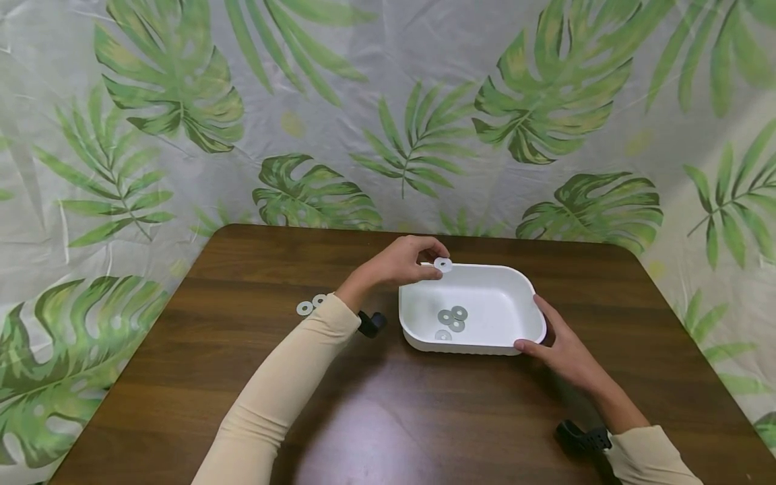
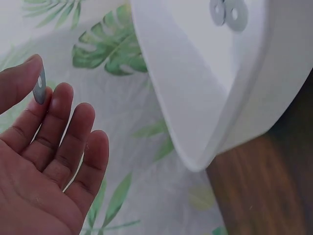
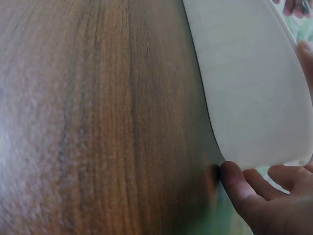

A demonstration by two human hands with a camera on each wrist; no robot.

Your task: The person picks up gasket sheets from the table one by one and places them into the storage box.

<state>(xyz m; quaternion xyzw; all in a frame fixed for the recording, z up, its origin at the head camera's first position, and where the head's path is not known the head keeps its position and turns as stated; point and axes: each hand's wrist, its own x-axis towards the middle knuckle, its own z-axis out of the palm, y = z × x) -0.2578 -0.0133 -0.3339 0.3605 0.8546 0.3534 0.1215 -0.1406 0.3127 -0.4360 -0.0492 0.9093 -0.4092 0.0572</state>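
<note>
A flat metal washer [image 1: 443,265] is pinched between the thumb and index finger of my left hand [image 1: 397,261], above the far left corner of a white plastic tub [image 1: 509,289]. In the left wrist view the washer [image 2: 40,87] appears nearly edge-on, and the other fingers of the left hand [image 2: 46,152] are spread loosely. Several grey washers [image 1: 459,312] lie on the tub's floor, toward its left side. My right hand [image 1: 566,350] grips the tub's right end, thumb at the near corner and fingers along the side; the right wrist view shows its fingertips against the tub's wall [image 3: 254,98].
Left of the tub, two more washers [image 1: 305,308] lie on the brown wooden table [image 1: 230,350], one partly hidden by the left sleeve. A leaf-patterned cloth [image 1: 418,135] hangs behind the table. Dark straps [image 1: 585,438] are on both wrists.
</note>
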